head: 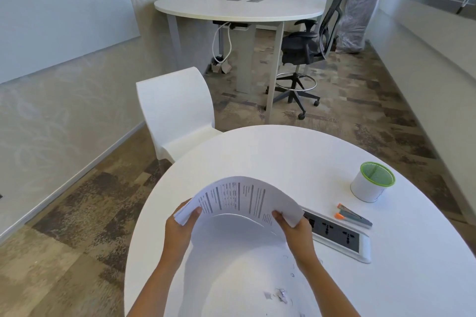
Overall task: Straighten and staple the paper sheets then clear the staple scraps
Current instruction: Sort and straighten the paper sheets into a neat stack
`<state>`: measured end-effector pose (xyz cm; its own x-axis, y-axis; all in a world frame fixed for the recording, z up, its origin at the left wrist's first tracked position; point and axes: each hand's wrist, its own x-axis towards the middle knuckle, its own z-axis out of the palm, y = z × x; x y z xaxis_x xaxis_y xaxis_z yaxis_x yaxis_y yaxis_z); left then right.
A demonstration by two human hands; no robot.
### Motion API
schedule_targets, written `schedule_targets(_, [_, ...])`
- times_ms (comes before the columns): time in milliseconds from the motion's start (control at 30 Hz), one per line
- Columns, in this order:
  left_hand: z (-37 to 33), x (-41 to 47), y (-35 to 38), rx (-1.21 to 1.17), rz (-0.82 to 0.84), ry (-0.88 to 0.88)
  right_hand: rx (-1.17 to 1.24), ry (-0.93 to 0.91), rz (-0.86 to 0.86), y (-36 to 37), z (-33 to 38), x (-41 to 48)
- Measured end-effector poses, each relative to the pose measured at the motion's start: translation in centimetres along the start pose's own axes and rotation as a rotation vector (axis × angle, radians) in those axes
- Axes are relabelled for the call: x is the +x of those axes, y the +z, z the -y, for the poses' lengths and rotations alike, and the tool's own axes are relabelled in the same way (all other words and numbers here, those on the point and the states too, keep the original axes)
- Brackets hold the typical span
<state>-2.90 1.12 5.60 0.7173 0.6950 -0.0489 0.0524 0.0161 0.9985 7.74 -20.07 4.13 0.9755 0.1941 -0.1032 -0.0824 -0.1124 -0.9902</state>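
Left hand (pixel 180 224) and right hand (pixel 293 226) each pinch an end of the paper stack (pixel 244 201), which bows limply upward, so gripping near its edges looks safest.

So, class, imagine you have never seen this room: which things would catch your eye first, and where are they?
First the stack of printed sheets, bowed upward between the left hand and right hand above the round white table. Next the green-rimmed white cup at the table's right, with the orange-tipped stapler beside it. Small paper and staple scraps lie near the front edge.
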Motion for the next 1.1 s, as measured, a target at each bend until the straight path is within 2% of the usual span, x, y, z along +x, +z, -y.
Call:
schedule_targets(400, [0.7,2.0,0.1,0.086,-0.017,-0.097,0.000,0.097,0.002,-1.2,-0.3,1.8])
schedule_targets(667, [-0.7,1.8,-0.7,-0.131,0.064,-0.199,0.088,0.007,-0.003,-4.6,2.9,2.8])
schedule_targets(800, [0.1,1.2,-0.8,-0.213,0.156,-0.319,0.140,-0.061,-0.017,-5.3,5.2,2.8])
schedule_targets(933, [1.1,0.5,-1.8,-0.108,0.294,-0.408,0.019,-0.144,0.051,-6.1,8.1,2.7])
schedule_targets(1033, [0.3,1.1,-2.9,-0.035,0.227,-0.363,-0.078,-0.179,0.107,-6.9,9.8,2.8])
schedule_targets(1100, [-1.1,2.2,-3.5,0.148,0.202,-0.265,-0.152,-0.196,0.127,-7.5,10.7,2.7])
